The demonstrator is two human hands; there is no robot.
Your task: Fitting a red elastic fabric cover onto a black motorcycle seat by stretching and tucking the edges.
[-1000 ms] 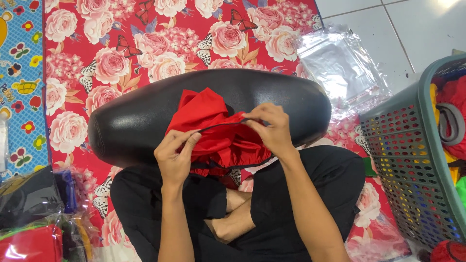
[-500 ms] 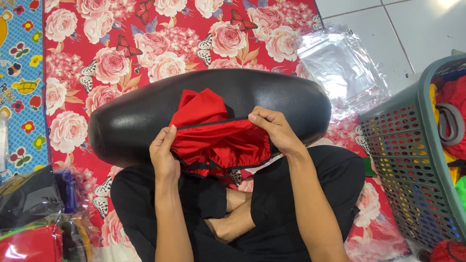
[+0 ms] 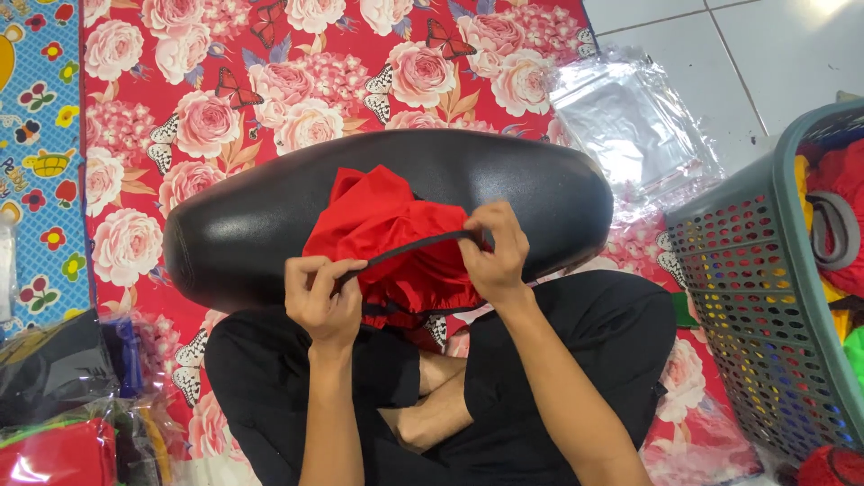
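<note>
Red cloth point(image 3: 387, 243) lies bunched on the black seat cushion point(image 3: 540, 189) across your lap, soft, light and floppy. Your left hand point(image 3: 322, 297) and right hand point(image 3: 495, 254) pinch its dark edge band point(image 3: 409, 247) taut; that firmer band looks your best grip.

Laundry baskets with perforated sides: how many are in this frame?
1. A grey-green perforated laundry basket stands at the right edge on the floral mat, holding coloured clothes; it is cut off by the frame, so any beyond cannot be seen.
</note>
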